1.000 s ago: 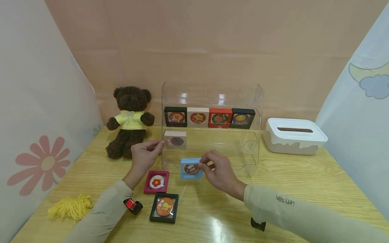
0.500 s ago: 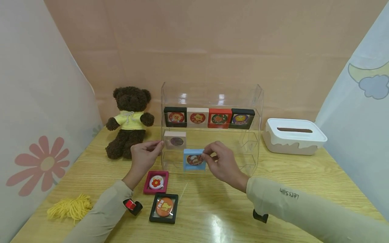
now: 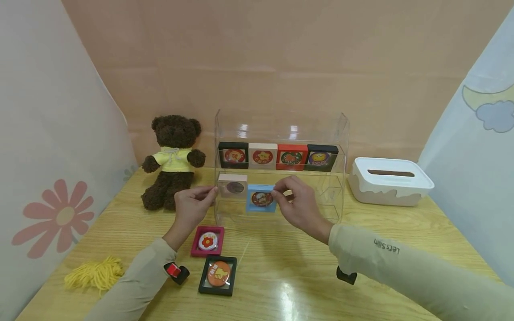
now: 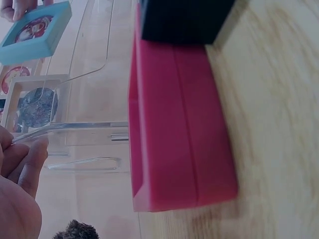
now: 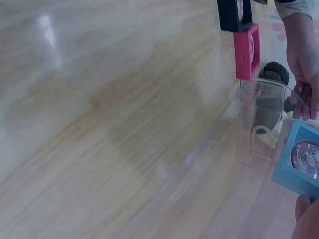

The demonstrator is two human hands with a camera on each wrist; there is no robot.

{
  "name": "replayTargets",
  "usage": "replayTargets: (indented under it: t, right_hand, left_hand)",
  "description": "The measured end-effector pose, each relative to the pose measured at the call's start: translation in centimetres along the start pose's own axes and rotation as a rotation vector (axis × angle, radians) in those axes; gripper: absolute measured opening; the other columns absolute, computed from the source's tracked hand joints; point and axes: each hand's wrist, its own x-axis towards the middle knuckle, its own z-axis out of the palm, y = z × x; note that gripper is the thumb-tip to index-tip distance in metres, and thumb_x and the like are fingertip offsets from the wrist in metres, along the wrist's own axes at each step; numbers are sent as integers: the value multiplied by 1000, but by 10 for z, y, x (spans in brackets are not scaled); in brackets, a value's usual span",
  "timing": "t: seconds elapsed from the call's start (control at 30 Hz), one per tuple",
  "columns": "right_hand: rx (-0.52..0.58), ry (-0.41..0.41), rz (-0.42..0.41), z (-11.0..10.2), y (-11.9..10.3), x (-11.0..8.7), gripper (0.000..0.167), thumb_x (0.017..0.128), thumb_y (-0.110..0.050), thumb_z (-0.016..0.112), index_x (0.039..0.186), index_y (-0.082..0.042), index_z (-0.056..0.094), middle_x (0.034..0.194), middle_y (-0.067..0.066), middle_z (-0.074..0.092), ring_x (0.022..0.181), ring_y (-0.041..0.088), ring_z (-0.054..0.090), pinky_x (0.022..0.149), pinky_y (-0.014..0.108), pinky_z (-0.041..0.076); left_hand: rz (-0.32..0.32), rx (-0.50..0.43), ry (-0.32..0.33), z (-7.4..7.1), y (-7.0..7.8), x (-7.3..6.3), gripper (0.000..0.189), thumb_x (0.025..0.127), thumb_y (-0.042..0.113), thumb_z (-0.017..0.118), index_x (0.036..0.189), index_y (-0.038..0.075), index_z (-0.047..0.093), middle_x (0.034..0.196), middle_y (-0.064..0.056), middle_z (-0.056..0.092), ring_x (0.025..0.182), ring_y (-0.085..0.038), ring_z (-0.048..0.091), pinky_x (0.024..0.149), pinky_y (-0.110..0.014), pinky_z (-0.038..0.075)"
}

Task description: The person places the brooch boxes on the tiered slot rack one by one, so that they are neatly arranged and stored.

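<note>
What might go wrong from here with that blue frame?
The right grip pinches the blue frame only near one edge, so it might twist or slip.

The pale frame to its left is close by, so it may get bumped.

The clear rack might shift if knocked, though the left grip holds its left edge.

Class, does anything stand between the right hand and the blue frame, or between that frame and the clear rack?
Nothing visible: the right hand pinches the blue frame, and no object shows between it and the clear rack.
</note>
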Motion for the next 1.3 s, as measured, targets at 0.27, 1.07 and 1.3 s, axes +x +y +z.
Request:
replayTargets:
  t: [0.27, 1.07, 1.3]
  right_hand:
    - [-27, 26, -14, -7, 2, 11, 9, 85, 2, 68, 86, -6, 63, 82, 1, 59, 77, 12, 59, 57, 25, 55]
    - [-70, 43, -5, -2, 8, 29, 6, 86, 1, 68, 87, -3, 63, 85, 3, 57, 78, 13, 58, 67, 26, 55]
    - [-81, 28, -7, 3, 11, 27, 4, 88, -1, 66, 86, -2, 62, 85, 5, 57, 80, 17, 61, 68, 28, 56]
  left_hand:
    - [0, -7, 5, 1, -1, 0, 7, 82, -8, 69, 84, -15, 71, 73, -23, 67, 55, -30, 66, 50, -21, 54]
    - [-31, -15, 7, 2, -37, 0, 11, 85, 6, 72, 85, -5, 75, 71, -15, 69, 54, -19, 66, 52, -21, 54]
    - [-12, -42, 4, 2, -39, -1, 15, 85, 12, 72, 85, -3, 76, 71, -12, 70, 54, -14, 66, 51, -26, 55]
